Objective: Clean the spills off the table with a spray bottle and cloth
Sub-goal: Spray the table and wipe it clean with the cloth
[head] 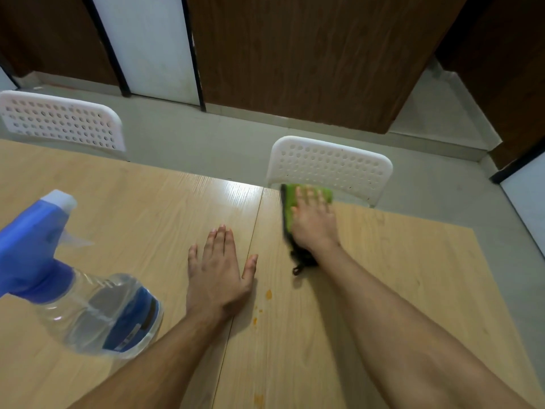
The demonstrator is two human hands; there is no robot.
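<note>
My right hand [314, 218] presses flat on a green cloth [290, 202] with a dark edge, near the far edge of the light wooden table [413, 276]. The hand and cloth are blurred. My left hand [219, 273] lies flat on the table with fingers spread, left of the seam between the two tabletops. Small orange spills [268, 294] dot the wood just right of my left wrist, and another orange spot [258, 398] sits near the front. A clear spray bottle [97, 314] with a blue trigger head stands at the left, untouched.
Two white perforated chair backs stand beyond the table's far edge, one at the left [62, 121] and one behind the cloth [333, 166]. Grey floor and brown wooden panels lie beyond them.
</note>
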